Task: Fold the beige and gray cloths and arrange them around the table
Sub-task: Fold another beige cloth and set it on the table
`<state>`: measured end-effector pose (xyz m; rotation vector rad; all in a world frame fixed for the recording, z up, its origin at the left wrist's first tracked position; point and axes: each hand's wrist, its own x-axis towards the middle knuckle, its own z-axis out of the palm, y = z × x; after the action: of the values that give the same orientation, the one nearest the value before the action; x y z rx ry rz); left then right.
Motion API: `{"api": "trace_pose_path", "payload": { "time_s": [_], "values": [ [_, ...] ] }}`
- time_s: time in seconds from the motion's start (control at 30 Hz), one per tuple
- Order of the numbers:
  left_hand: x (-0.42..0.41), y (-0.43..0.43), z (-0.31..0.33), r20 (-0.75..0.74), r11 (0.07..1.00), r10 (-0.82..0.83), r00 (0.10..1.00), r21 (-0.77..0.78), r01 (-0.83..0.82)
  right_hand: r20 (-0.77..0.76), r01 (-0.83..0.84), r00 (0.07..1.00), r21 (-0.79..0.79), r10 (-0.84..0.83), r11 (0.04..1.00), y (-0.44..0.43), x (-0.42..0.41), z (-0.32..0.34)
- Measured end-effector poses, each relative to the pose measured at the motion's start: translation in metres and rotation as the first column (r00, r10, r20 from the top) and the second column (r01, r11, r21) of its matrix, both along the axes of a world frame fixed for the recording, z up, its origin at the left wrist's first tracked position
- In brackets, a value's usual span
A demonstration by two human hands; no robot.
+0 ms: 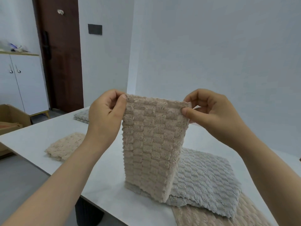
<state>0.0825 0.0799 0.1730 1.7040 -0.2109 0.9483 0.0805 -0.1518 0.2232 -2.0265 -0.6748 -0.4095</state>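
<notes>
Left hand (104,115) and right hand (213,115) fingers (121,100) pinch the beige cloth (151,144) by its top corners, its length hanging straight below them toward the worktop (104,175).

both hands (105,111) (213,111) pinching hanging beige cloth (151,144), white table (32,141)

The beige cloth (151,144) has a chunky checkered weave, and the gray cloth (206,181) at the near edge of the white table (40,136) has the same checks (just paler).
</notes>
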Motion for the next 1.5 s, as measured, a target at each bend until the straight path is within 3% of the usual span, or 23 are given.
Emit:
{"api": "trace_pose_path", "payload": {
  "time_s": [0.33, 0.67, 0.9, 1.1, 1.27, 1.4, 1.5],
  "values": [
    [-0.007, -0.001, 0.0, 0.07, 0.996, 0.05, 0.996, 0.073, -0.055, -0.071, -0.005, 0.997, 0.002, 0.005, 1.0, -0.002, -0.019, -0.004],
    [0.014, -0.034, -0.04, -0.128, 0.958, -0.094, 0.987, 0.259, 0.125, -0.329, 0.042, 0.933, -0.309, -0.148, 0.95, -0.027, -0.007, -0.049],
    [0.026, -0.049, -0.055, -0.182, 0.939, -0.127, 0.975, 0.295, 0.177, -0.256, 0.11, 0.94, -0.394, -0.224, 0.913, -0.041, 0.002, -0.069],
    [0.024, -0.064, -0.056, -0.171, 0.906, -0.166, 0.971, 0.362, 0.219, -0.177, 0.149, 0.962, -0.308, -0.21, 0.94, -0.027, 0.008, -0.075],
    [0.019, -0.063, -0.056, -0.188, 0.915, -0.212, 0.959, 0.305, 0.263, -0.121, 0.13, 0.979, -0.262, -0.166, 0.956, -0.024, 0.011, -0.081],
    [0.015, -0.053, -0.062, -0.333, 0.906, -0.33, 0.883, 0.149, 0.395, -0.146, 0.127, 0.976, -0.229, -0.163, 0.965, -0.026, 0.01, -0.084],
    [0.011, -0.049, -0.069, -0.385, 0.909, -0.335, 0.86, 0.11, 0.403, -0.156, 0.136, 0.972, -0.228, -0.174, 0.964, -0.027, 0.01, -0.085]
  ]
}}
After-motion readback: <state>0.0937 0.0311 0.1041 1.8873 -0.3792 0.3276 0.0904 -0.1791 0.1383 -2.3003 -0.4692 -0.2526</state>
